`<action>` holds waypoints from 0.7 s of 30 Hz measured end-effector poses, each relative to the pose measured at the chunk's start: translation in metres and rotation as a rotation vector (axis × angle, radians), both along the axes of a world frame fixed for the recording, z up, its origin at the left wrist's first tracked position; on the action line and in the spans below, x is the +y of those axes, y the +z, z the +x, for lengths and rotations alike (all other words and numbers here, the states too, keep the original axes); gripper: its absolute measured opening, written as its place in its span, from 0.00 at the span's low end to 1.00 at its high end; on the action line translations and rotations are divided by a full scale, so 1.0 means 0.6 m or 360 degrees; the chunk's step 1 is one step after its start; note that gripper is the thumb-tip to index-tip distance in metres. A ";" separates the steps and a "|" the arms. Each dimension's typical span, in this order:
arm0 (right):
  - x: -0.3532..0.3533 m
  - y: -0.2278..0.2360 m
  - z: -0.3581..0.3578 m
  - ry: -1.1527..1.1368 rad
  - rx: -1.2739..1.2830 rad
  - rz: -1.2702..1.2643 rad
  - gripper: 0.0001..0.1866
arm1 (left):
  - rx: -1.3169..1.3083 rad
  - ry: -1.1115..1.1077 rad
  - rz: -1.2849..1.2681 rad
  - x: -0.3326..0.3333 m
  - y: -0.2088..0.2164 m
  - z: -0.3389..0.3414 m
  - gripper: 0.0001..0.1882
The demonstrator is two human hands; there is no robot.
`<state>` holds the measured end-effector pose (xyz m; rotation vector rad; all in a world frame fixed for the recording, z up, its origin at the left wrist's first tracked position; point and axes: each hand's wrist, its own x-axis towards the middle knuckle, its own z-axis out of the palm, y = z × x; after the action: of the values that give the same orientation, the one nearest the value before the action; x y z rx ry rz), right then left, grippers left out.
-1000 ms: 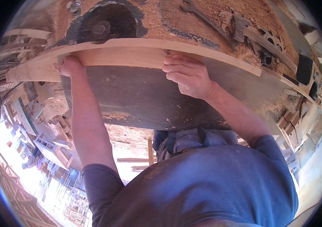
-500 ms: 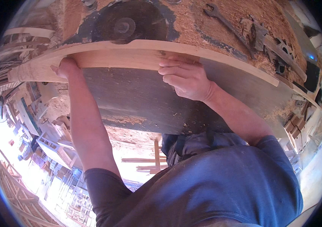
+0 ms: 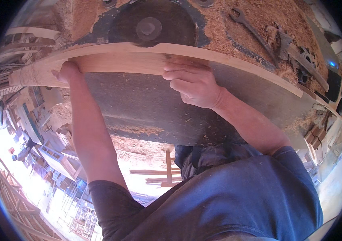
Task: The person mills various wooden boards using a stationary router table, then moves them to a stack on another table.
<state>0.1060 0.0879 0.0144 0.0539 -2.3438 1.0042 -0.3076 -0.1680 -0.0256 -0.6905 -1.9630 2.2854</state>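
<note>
A long, pale curved wooden strip (image 3: 243, 66) lies across the dark metal machine table (image 3: 139, 100). Along its near side runs a broader tan wooden board (image 3: 118, 63). My left hand (image 3: 69, 72) is closed on the wood toward its left end, thumb sticking out and the other fingers mostly hidden. Farther right, my right hand (image 3: 193, 82) has its curled fingers pressed on the board's near edge, fingertips partly hidden. Just beyond the strip is a dark round cutter disc (image 3: 171, 26) with a central nut (image 3: 148, 28). A small step in the strip's far edge lies beside the disc.
Sawdust (image 3: 219, 32) covers the far side of the machine. An open-ended wrench (image 3: 253, 34) and a metal clamp-like fitting (image 3: 299, 56) lie there at the right. Curved wood pieces (image 3: 30, 34) are stacked at far left. Small brown blocks (image 3: 315, 134) sit at right.
Both hands have shifted slightly left relative to the disc, and the wood with them. The whole view has also moved a little. Both hands keep their hold.
</note>
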 end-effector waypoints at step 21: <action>-0.039 0.017 -0.055 -0.0130 -0.0127 -0.0030 0.10 | -0.0228 -0.0093 0.0286 0.001 -0.043 -0.093 0.36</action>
<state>0.0730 0.0643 0.0244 -0.0907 -2.3875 1.0054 -0.3632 -0.1672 -0.0515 -0.9010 -2.1448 2.0469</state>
